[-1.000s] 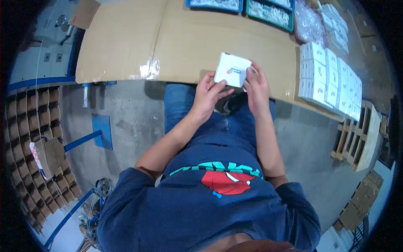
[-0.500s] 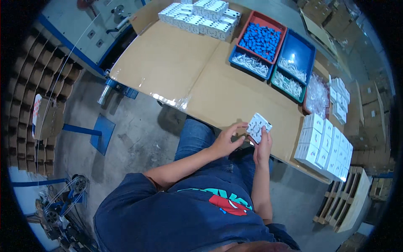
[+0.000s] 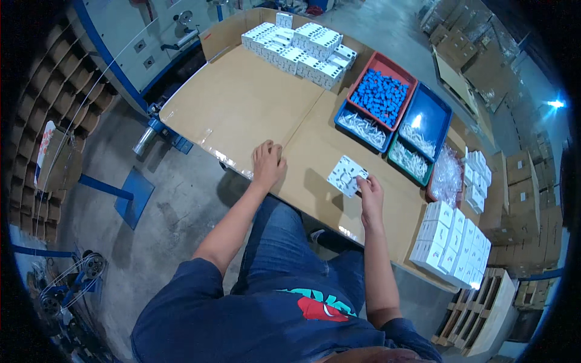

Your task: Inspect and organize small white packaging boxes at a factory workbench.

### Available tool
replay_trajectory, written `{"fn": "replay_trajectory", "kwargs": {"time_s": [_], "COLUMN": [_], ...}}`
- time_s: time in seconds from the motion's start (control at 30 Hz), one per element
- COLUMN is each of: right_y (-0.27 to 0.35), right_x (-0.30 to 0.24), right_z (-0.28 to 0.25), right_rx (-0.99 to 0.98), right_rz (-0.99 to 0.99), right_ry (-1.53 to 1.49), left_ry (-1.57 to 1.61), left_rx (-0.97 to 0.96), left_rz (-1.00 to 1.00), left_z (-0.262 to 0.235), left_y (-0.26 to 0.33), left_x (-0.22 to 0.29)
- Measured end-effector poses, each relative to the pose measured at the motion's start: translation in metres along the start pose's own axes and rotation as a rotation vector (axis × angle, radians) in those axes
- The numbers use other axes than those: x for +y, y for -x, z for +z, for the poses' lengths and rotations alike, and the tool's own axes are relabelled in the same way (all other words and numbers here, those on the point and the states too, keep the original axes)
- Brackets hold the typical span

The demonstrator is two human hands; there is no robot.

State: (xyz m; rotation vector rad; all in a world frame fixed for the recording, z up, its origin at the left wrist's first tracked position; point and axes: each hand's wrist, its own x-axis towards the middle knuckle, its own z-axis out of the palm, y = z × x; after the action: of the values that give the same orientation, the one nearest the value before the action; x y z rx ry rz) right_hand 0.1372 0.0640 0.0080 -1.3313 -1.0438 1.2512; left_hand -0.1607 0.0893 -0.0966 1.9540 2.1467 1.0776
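Note:
A flat white box [image 3: 345, 174] with dark printed marks hangs tilted just above the cardboard-covered table [image 3: 242, 97]. My right hand [image 3: 372, 201] holds it by its right corner, between thumb and fingers. Left of it, my left hand [image 3: 267, 166] rests on the cardboard close to the near edge. Its slightly bent fingers are apart and nothing shows in them. Similar white boxes [image 3: 296, 54] with dark marks stand stacked at the table's far side.
Beyond my right hand, a red tray [image 3: 396, 65] holds blue pieces. Blue trays [image 3: 431, 107] and a green tray [image 3: 396, 161] hold white plastic pieces. Clear plastic bags [image 3: 446, 178] lie beside them. White boxes [image 3: 451, 242] are stacked at the right edge, near wooden pallets [image 3: 478, 311].
My left hand has let go of the white box and moved left onto the table. My right hand has carried the box slightly left, out over the cardboard. The view has shifted a little.

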Motion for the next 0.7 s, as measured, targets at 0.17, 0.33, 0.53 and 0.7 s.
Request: {"fn": "replay_trajectory", "kwargs": {"time_s": [0.17, 0.33, 0.53, 0.7], "right_y": [-0.101, -0.199, -0.347, -0.38], "right_x": [-0.004, -0.001, 0.052, 0.069], "right_z": [0.053, 0.128, 0.168, 0.209], "right_rx": [-0.07, -0.094, 0.032, 0.054], "right_rz": [-0.048, -0.201, -0.427, -0.452], "right_ry": [0.056, 0.117, 0.379, 0.412], "left_ry": [-0.039, -0.051, -0.036, -0.052], "left_rx": [0.003, -0.02, -0.048, -0.069], "left_rz": [0.014, -0.017, -0.026, -0.056], "left_z": [-0.007, -0.01, -0.007, -0.012], "left_y": [0.002, 0.003, -0.012, -0.011], "left_x": [0.015, 0.006, 0.027, 0.018]}}
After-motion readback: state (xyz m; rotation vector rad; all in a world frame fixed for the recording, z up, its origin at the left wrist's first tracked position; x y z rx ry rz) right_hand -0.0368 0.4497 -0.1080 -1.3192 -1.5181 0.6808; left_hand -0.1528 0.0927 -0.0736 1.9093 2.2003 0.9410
